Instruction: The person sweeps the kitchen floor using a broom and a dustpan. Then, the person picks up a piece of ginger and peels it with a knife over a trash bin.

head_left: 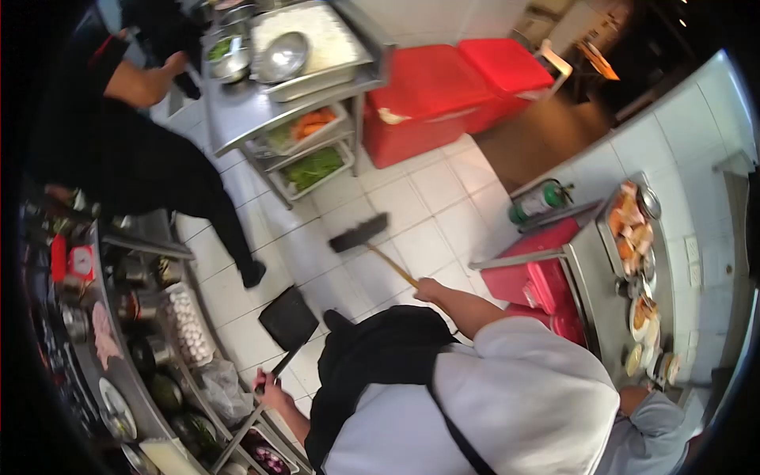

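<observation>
Hazards, by my judgement. One: a co-worker's shoe, left of centre in the frame, is planted just above the dustpan; a step back could kick the pan or trip on it. Two: a wide swing of the broom, at the centre of the frame, could strike the legs of the metal worktop, upper left, or the red bins, upper centre. Three: a tilt of the pan could spill anything in it; its contents, if any, are too dark to tell.

Broom, one. Head up and left of the right fingers, which are closed round the pale handle. Whether its bristles meet the floor, I cannot tell.

Dustpan, one, black. Pan above and slightly right of the left fingers, which are curled narrow about its handle. Pan and broom head well apart, tile between.

Adjacent, lower left: a clear bag on the shelf, near the left fingers.
</observation>
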The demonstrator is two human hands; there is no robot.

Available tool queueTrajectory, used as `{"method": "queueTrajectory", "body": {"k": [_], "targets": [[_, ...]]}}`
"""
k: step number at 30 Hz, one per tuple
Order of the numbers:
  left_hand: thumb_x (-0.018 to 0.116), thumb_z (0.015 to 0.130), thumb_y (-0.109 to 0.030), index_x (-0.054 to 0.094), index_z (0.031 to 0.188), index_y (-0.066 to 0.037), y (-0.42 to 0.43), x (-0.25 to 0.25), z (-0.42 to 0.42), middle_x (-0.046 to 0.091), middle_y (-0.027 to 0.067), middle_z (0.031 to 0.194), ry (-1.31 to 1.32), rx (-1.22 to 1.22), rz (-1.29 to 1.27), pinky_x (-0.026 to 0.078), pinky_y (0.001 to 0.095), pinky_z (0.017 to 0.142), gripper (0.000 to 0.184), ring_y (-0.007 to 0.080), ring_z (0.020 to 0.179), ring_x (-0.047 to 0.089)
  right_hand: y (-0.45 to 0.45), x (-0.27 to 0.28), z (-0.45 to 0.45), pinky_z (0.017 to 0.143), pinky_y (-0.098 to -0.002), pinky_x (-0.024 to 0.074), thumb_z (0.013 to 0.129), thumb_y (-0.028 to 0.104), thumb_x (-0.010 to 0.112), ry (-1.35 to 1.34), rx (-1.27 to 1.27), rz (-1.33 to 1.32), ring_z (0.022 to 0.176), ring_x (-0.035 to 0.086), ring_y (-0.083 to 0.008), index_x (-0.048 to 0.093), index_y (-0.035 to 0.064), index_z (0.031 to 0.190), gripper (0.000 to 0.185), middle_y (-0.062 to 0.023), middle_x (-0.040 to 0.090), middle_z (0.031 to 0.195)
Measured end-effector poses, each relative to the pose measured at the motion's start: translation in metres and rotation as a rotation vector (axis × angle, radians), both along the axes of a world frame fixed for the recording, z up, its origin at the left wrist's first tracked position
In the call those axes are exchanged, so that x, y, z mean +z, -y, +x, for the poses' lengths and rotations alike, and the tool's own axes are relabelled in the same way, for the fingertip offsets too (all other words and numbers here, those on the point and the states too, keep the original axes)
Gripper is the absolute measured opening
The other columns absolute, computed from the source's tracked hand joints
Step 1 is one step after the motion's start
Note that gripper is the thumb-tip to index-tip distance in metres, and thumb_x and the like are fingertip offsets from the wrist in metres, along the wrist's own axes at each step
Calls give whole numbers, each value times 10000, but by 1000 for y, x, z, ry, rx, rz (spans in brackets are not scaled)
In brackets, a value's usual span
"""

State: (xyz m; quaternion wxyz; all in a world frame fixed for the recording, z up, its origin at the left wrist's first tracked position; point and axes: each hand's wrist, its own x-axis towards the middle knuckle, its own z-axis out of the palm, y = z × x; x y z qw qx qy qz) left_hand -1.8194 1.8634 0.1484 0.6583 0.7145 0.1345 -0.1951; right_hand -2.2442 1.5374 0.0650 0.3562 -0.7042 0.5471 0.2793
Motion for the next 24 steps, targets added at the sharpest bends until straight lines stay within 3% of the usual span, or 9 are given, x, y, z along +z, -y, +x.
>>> {"method": "queueTrajectory", "body": {"k": [3, 6, 8, 10, 12, 15, 19, 20, 24], "targets": [[597, 743, 93, 457, 775, -140, 37, -1, 40, 584, 111, 1196, 23, -153, -188, 405, 241, 601, 274, 142, 852, 545, -23, 14, 22, 749, -393, 539, 724, 413, 680, -18, -39, -66, 834, 668, -344, 687, -18, 910, 469, -217, 677, 856], [580, 757, 106, 452, 778, -105, 78, 34, 74, 581, 150, 1176, 1, -194, -206, 374, 232, 526, 248, 125, 734, 528, -34, -17, 30, 640, -376, 539, 707, 405, 711, -120, -122, -8, 705, 673, -329, 688, 14, 676, 393, -187, 665, 703], [576, 757, 107, 452, 778, -101, 85, 37, 92, 583, 149, 1171, -9, -211, -221, 384, 235, 533, 243, 128, 736, 530, -38, -14, 31, 732, -383, 546, 721, 386, 682, -185, -123, 76, 817, 679, -312, 702, 13, 766, 376, -198, 679, 810], [576, 753, 108, 455, 774, -106, 90, 31, 116, 584, 141, 1171, -5, -220, -221, 396, 237, 543, 247, 133, 749, 537, -51, -12, 33, 725, -386, 546, 731, 352, 656, -161, 109, -39, 800, 672, -333, 690, -4, 739, 358, -204, 667, 784], [580, 747, 108, 458, 768, -112, 96, 24, 135, 588, 132, 1170, -10, -209, -218, 407, 241, 553, 253, 140, 766, 546, -61, 3, 46, 726, -401, 543, 726, 386, 678, -126, -24, -72, 810, 665, -348, 682, -25, 743, 412, -239, 652, 776], [597, 739, 101, 474, 761, -114, 104, 15, 164, 599, 124, 1160, -32, -215, -209, 427, 255, 567, 249, 144, 784, 563, -68, 37, 67, 621, -407, 543, 745, 305, 702, 37, -102, -97, 658, 662, -339, 643, -57, 779, 368, -193, 647, 689], [611, 762, 49, 475, 780, -144, 128, 22, 199, 610, 68, 1155, -36, -213, -105, 470, 303, 640, 236, 152, 863, 580, -47, 113, 142, 455, -363, 476, 778, 164, 666, 188, -370, 79, 507, 621, -241, 611, -45, 889, 244, -148, 610, 618], [613, 755, 85, 480, 765, -89, 140, 25, 207, 604, 152, 1149, -20, -144, -137, 417, 260, 545, 219, 136, 723, 552, -38, 111, 158, 509, -373, 494, 789, 143, 637, 221, -351, 100, 576, 645, -269, 618, -48, 940, 245, -172, 632, 670], [619, 760, 88, 470, 760, -80, 160, 24, 241, 607, 155, 1125, 1, -60, -100, 422, 254, 600, 224, 150, 800, 556, 5, 69, 217, 736, -397, 521, 835, 92, 528, 335, -120, 124, 876, 667, -358, 624, -19, 1104, 307, -245, 670, 906]]}}
